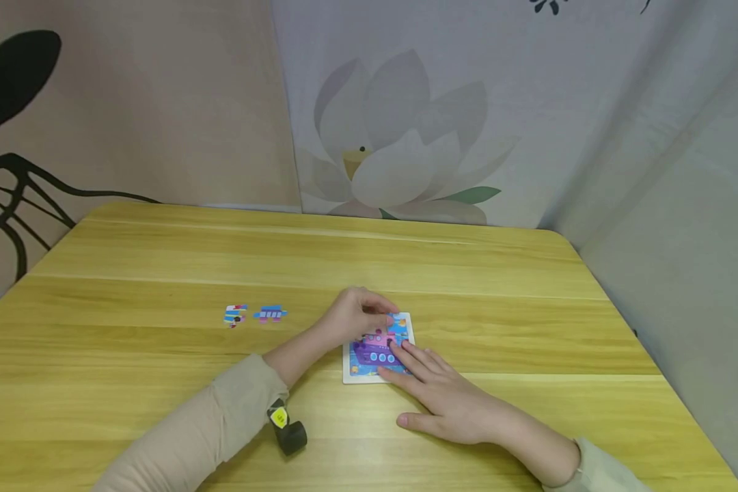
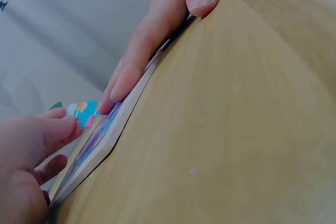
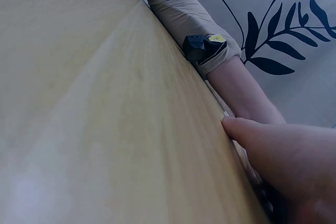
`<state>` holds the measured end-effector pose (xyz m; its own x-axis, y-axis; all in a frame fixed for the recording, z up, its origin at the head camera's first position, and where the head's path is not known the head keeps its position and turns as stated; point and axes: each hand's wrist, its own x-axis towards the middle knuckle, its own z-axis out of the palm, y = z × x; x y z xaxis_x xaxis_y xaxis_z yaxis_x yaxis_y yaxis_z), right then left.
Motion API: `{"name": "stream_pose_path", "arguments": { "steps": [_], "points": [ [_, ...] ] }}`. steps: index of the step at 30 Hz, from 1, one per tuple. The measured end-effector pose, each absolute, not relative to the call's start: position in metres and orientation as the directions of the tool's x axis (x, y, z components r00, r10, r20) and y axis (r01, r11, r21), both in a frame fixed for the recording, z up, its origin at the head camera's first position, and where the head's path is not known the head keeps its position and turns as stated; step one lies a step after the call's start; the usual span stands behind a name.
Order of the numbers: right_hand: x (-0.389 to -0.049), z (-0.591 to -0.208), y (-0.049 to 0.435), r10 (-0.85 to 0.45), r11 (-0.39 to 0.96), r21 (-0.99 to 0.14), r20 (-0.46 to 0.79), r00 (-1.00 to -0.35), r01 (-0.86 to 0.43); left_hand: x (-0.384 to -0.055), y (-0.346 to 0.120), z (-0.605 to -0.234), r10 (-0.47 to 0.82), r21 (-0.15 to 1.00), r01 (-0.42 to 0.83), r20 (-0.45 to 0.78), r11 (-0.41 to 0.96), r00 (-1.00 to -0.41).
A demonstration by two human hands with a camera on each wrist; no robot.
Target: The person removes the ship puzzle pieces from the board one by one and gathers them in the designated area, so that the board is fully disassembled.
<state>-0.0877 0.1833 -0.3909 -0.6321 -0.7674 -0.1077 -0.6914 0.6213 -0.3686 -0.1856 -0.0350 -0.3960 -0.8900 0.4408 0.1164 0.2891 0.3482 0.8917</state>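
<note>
A jigsaw puzzle board (image 1: 347, 377) with a white frame lies on the table, showing a purple and pink ship on blue. My left hand (image 1: 352, 318) is over its far left part and pinches a blue puzzle piece (image 2: 83, 109) between thumb and fingers, tilted up at the board's far side. My right hand (image 1: 445, 393) lies spread with straight fingers, its fingertips resting on the board's right part and the thumb on the table. Part of the picture is hidden under both hands.
Two loose pieces lie to the left: a multicoloured piece (image 1: 235, 315) and a blue-purple piece (image 1: 270, 313). A black wrist camera (image 1: 288, 429) hangs from the left sleeve. The wooden table (image 1: 498, 301) ends at a patterned curtain (image 1: 406, 102) behind.
</note>
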Motion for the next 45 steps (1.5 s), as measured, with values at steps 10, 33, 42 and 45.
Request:
{"name": "stream_pose_path", "arguments": {
  "steps": [10,33,42,45],
  "points": [
    [-0.088,-0.391,0.182,-0.770,0.620,-0.359,-0.105,-0.630,-0.698,-0.187,-0.042,-0.387,0.426,0.914,0.245,0.091,0.324,-0.900],
    [-0.088,-0.392,0.182,-0.764,0.627,-0.356,-0.108,-0.636,-0.693,-0.173,-0.088,-0.366,0.406,0.881,0.305,0.146,0.361,-0.902],
    [-0.088,-0.392,0.182,-0.766,0.625,-0.360,-0.113,-0.633,-0.693,-0.175,-0.116,-0.367,0.369,0.892,0.274,0.134,0.360,-0.920],
    [-0.088,-0.392,0.182,-0.767,0.624,-0.360,-0.112,-0.632,-0.694,-0.174,-0.124,-0.366,0.349,0.895,0.254,0.120,0.368,-0.929]
  ]
}}
